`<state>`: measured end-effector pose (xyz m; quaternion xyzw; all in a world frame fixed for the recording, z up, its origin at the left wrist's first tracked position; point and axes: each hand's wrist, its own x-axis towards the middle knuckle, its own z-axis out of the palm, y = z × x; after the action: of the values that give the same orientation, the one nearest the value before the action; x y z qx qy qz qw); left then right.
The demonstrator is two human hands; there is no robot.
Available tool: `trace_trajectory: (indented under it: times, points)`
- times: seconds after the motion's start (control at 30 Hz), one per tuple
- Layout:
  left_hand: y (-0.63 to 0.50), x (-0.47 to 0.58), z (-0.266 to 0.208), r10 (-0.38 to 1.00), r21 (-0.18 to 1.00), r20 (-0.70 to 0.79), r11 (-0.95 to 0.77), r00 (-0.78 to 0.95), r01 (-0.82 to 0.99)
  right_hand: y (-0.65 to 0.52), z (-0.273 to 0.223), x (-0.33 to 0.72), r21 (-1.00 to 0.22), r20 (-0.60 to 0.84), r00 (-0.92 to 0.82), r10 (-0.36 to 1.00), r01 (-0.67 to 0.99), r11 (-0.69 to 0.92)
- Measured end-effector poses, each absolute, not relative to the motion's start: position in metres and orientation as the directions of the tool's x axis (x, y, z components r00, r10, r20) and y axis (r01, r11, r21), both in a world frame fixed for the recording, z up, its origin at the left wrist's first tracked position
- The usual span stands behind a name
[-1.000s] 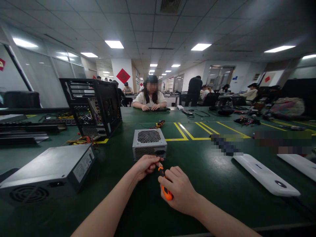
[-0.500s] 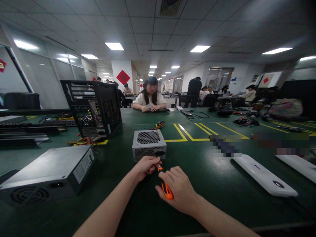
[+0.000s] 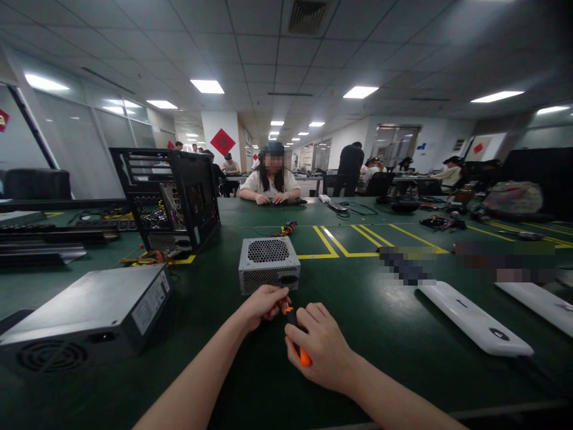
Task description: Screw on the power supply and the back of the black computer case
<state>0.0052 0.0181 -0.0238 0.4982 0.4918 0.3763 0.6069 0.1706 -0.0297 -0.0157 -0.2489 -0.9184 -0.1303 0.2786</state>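
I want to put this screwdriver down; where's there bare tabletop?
Bare green tabletop lies between your right grip and the white device, and between your left grip and leftmost power supply. Cables and metal strips crowd around the computer case.

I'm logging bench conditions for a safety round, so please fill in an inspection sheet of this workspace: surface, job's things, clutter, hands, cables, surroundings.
Surface: green table with yellow lines.
Job's things: orange-and-black screwdriver, in hand; small power supply just beyond the hands.
Clutter: large power supply, computer case and metal strips on the left; white devices on the right.
Hands: right hand grips the screwdriver's handle; left hand is at its tip, hold unclear.
Cables: coloured wires beside the case, more behind the small power supply.
Surroundings: co-worker seated opposite; other people farther back.
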Motion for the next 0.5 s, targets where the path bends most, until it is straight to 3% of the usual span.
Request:
trace_trajectory:
  times: [0.23,0.4,0.5]
  points:
    - [0.0193,0.0041,-0.0248,0.95,0.981,-0.195,0.188,0.244,0.05,-0.0309,-0.0161,0.1695,0.031,0.626,-0.67,0.399,0.533,0.846]
    - [0.0188,0.0078,-0.0273,0.976,0.958,-0.182,0.148,0.122,0.245,-0.0275,-0.021,0.1718,0.087,0.598,-0.71,0.372,0.519,0.85]
    - [0.0185,0.0071,-0.0278,0.976,0.961,-0.166,0.128,0.141,0.247,-0.0272,-0.0204,0.1724,0.104,0.577,-0.731,0.365,0.509,0.854]
